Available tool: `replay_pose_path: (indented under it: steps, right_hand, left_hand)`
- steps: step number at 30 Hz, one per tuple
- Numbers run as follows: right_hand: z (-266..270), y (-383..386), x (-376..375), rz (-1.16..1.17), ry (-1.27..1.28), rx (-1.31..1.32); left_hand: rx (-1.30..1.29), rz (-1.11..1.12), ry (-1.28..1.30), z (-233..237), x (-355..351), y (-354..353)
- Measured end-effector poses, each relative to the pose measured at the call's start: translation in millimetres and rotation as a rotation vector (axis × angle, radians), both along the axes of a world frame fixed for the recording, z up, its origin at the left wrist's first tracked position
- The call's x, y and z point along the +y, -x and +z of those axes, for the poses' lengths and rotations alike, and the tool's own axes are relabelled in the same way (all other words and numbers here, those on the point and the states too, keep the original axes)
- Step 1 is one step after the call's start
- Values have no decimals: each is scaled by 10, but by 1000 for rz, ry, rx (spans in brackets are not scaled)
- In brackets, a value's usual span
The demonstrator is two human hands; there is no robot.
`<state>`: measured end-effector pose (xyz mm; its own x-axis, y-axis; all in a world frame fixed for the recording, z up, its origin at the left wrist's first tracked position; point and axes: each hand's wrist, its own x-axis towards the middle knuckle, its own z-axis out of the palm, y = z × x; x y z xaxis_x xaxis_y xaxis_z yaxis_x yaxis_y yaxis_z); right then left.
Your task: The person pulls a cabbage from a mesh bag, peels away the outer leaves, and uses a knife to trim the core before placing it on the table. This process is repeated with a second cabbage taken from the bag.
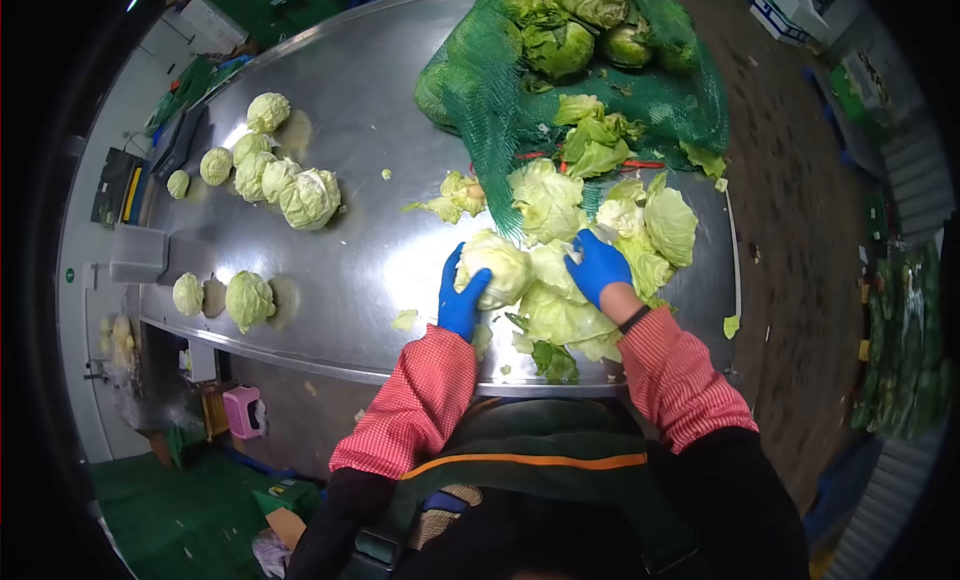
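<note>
Your steel table (370,250) carries a net sack (490,100) of cabbages beyond your right hand (597,266), with loose leaves (560,315) heaped under it. The pale head (500,265) in your left hand (462,302) sits on the steel, and 2 trimmed heads (248,300) lie well left of it.

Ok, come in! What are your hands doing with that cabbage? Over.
Left hand cupping the cabbage head. Right hand on loose leaves beside it. Net sack of cabbages close behind.
</note>
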<state>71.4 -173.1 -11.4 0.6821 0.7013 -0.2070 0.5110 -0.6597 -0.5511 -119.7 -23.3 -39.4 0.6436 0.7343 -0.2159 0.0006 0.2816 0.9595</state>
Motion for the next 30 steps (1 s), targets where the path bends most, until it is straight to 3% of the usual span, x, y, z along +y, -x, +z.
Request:
replay_pose_path:
  steps: [2,5,8,11,13,14,16,17,18,21,26,29,30]
  right_hand:
    - [181,-44,-55,-44,-50,0]
    - [267,-191,-52,-91,-147,-30]
    - [667,3,18,-30,-305,-138]
    - [1147,276,93,101,-158,42]
    - [1195,397,91,168,-97,54]
    - [1055,443,74,150,-265,61]
    - [907,407,18,131,-363,79]
    - [843,407,-2,124,-413,91]
    - [782,431,-7,134,-445,136]
    - [887,534,-40,112,-319,118]
    - [561,440,-177,17,-482,84]
    - [711,416,-164,-56,-383,170]
    - [918,520,-142,-33,-393,88]
  left_hand:
    - [-84,85,422,308,-26,-27]
    - [-175,122,858,490,18,-61]
    - [-321,21,785,605,-16,-223]
    - [-383,-68,883,856,-128,-284]
    - [-391,-183,945,915,-160,-288]
    - [-375,-304,867,810,-112,-262]
    - [-198,-326,629,364,173,-179]
    - [-110,-331,508,243,246,-147]
    - [-195,-313,526,456,178,-164]
    - [-163,-231,431,512,23,-217]
    - [-299,-37,714,676,-120,-224]
    - [-330,-30,786,821,-146,-226]
    - [-368,-57,809,797,-160,-226]
